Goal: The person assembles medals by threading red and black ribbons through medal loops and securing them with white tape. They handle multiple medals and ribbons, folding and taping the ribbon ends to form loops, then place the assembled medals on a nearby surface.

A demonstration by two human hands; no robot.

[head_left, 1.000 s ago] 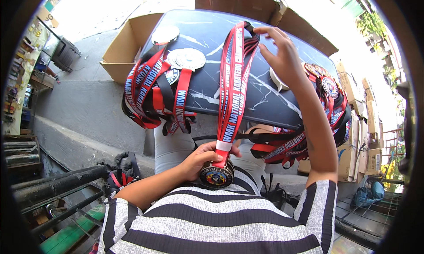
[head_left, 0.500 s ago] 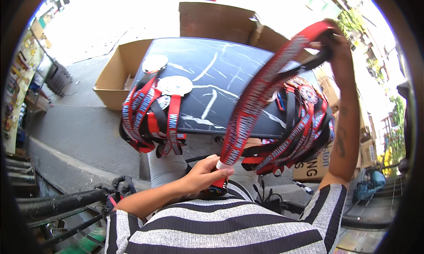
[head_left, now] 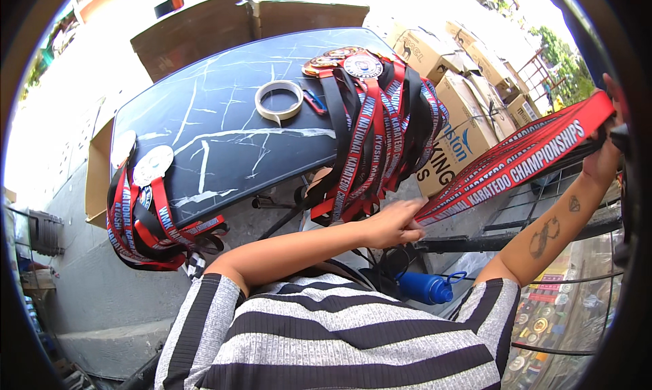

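Note:
A bundle of red and black printed medal ribbons is stretched between my two hands, to the right of the table. My left hand is closed round its lower end, in front of the table's near edge. Higher up at the far right, my right hand grips the looped end, its fingers partly hidden by the ribbons. The medals of this bundle do not show. On the table, a pile of bronze-coloured medals lies at the right, ribbons hanging over the near edge. Silver-coloured medals lie at the left, ribbons also hanging.
The black marble-patterned table carries a roll of tape and a small red and blue item. Open cardboard boxes stand behind it. Stacked cartons are on the right. A blue bottle lies near my right side.
My view has turned right. Both hands have moved right with the ribbon bundle, which is now pulled out straighter between them. The tape roll has come into full view.

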